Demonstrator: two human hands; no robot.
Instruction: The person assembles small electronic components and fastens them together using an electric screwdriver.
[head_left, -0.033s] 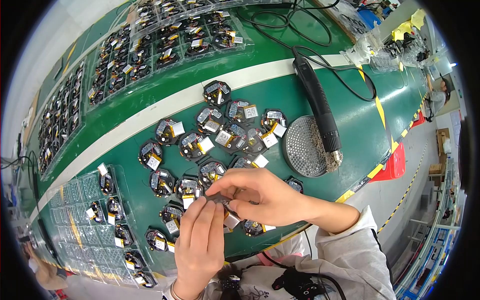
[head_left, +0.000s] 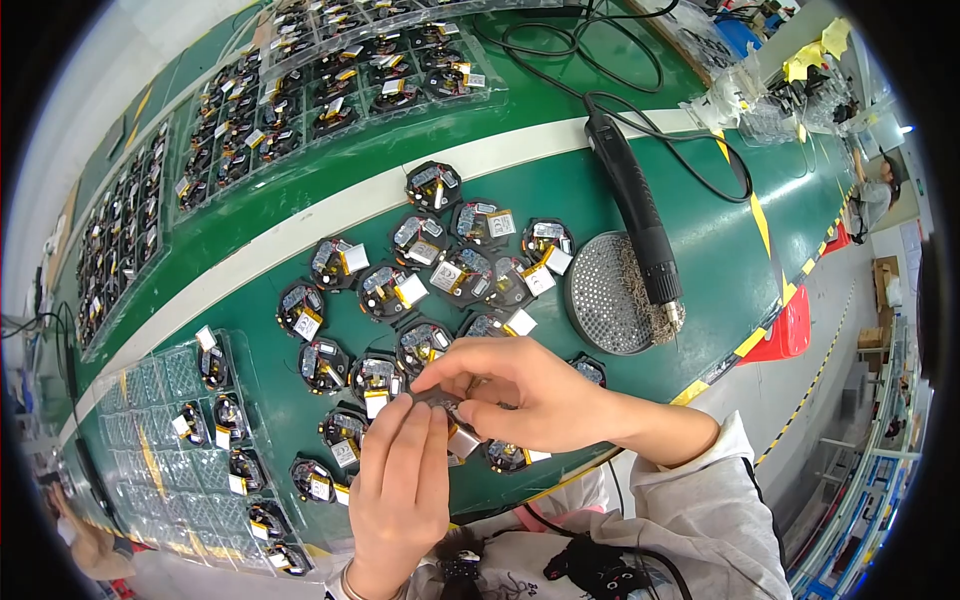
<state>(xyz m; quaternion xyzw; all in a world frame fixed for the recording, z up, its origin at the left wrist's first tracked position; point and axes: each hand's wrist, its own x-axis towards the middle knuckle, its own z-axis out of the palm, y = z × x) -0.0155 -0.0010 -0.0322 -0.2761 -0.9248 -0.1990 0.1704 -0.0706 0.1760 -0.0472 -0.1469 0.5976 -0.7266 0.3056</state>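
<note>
My left hand (head_left: 402,490) and my right hand (head_left: 535,395) meet over the near part of the green bench. Between them they grip one round black electronic module, mostly hidden by my fingers, with its silver battery pack (head_left: 463,441) sticking out below my right thumb. My left fingers press along its near left side; my right thumb and fingers close round its other side. Several similar round modules (head_left: 391,290), each with wires and a flat battery, lie on the bench just beyond and beside my hands. One module (head_left: 506,456) lies below my right wrist.
A black electric screwdriver (head_left: 636,200) rests across a round perforated dish (head_left: 607,300) of small screws, its cable coiling behind. To the left is a clear compartment tray (head_left: 160,430) with several modules. More filled trays (head_left: 330,90) stand across the white strip (head_left: 330,215). A red stool (head_left: 790,325) stands right.
</note>
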